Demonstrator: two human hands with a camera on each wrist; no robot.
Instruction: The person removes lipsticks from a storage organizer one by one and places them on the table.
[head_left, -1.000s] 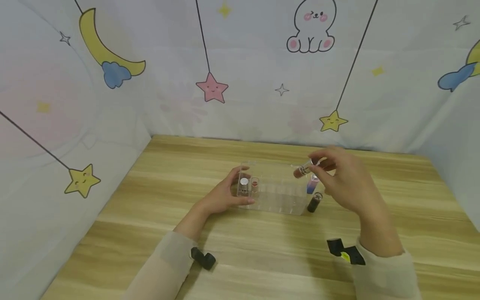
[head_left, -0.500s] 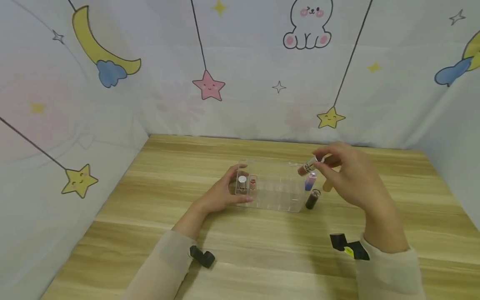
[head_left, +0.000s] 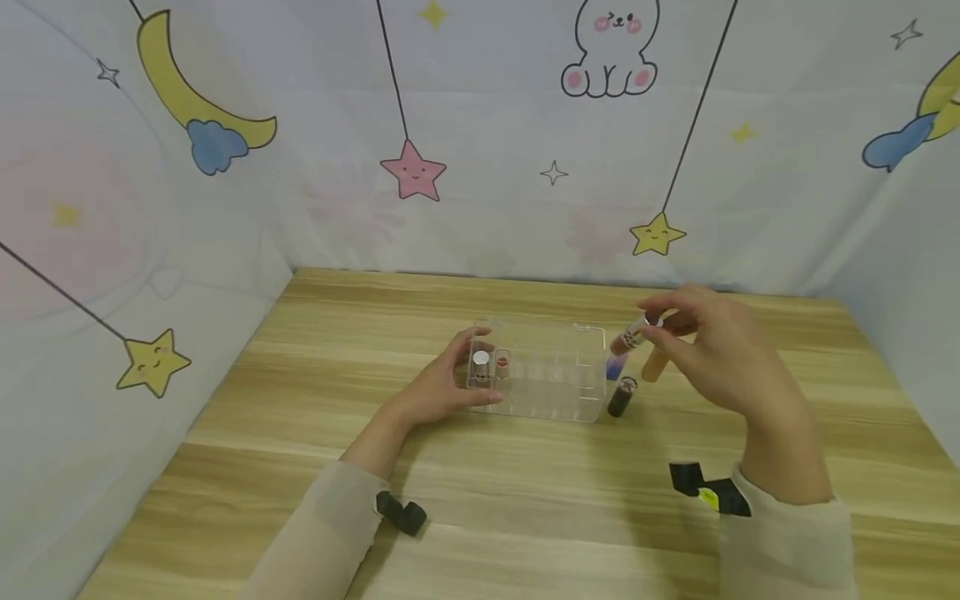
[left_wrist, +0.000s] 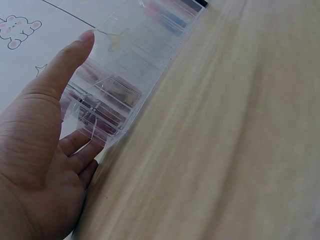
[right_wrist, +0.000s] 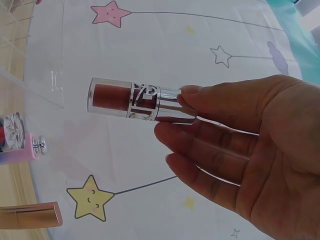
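Observation:
My left hand (head_left: 438,383) grips the left end of a clear plastic lipstick organizer (head_left: 555,404), thumb on the near side and fingers round the far side. Two lipsticks stand in its left slots: a silver-topped one (head_left: 481,360) and a clear-capped reddish one (head_left: 502,364). My right hand (head_left: 723,350) pinches a lipstick (right_wrist: 112,97) by its silver end between thumb and fingers. Its clear cap, with a reddish-brown inside, points away from the palm. This lipstick is held up in the air, tilted, just right of the organizer.
Right of the organizer are a dark tube (head_left: 622,397), a pink-to-blue tube (head_left: 617,367) and a gold tube (head_left: 656,365). All stand on the wood-grain table (head_left: 480,500). A printed white curtain (head_left: 495,225) hangs behind and at the sides.
My right hand has drawn the lipstick rightward, away from over the organizer's right end, and the gold tube shows more. The left hand keeps its grip; the head view shifts slightly.

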